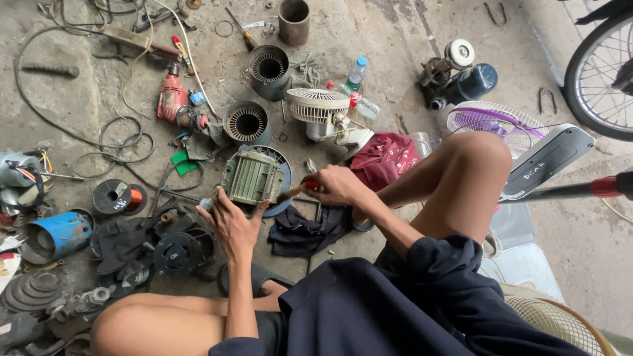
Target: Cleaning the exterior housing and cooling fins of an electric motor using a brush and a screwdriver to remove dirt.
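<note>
Soft even daylight, no glare; faint shadows under right hand (337, 186) and left hand (231, 224); sharp near grip, slight wide-angle bending toward frame edges, mild blur on brush tip

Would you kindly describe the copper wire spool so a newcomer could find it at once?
Start at the green ribbed motor steadied by the left hand, then look left across the concrete floor. The wire spool lies flat there: a black reel, the only thing wound with shiny orange-copper wire.
</note>
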